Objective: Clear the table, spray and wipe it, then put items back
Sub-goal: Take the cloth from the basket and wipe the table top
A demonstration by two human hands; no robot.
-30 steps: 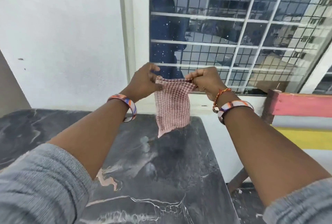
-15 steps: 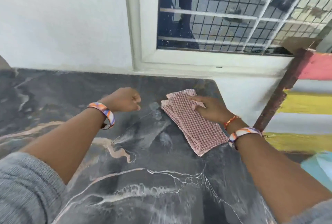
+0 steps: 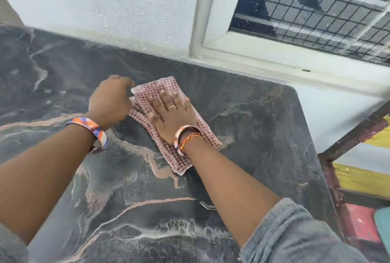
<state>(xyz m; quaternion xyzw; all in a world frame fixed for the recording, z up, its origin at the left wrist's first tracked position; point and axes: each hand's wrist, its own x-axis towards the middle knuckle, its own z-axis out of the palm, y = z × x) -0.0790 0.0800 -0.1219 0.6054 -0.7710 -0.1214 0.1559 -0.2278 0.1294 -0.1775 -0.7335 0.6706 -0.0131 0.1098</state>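
A folded red-and-white checked cloth [image 3: 176, 158] lies on the dark marble table [image 3: 253, 127], near its far right part. My right hand [image 3: 173, 119] rests flat on the middle of the cloth, palm down, fingers spread. My left hand [image 3: 109, 104] sits just left of it with fingers curled at the cloth's far left corner, seemingly pinching that edge. Both wrists wear bangles.
The table's far edge meets a white wall [image 3: 116, 5] and a white window frame with a wire grille [image 3: 306, 13]. Off the table's right edge stands a painted frame in red, yellow and dark brown [image 3: 356, 142].
The cloth went from hanging between both hands in the air to lying on the table. My right hand now lies flat on it, and my left hand has moved to its corner.
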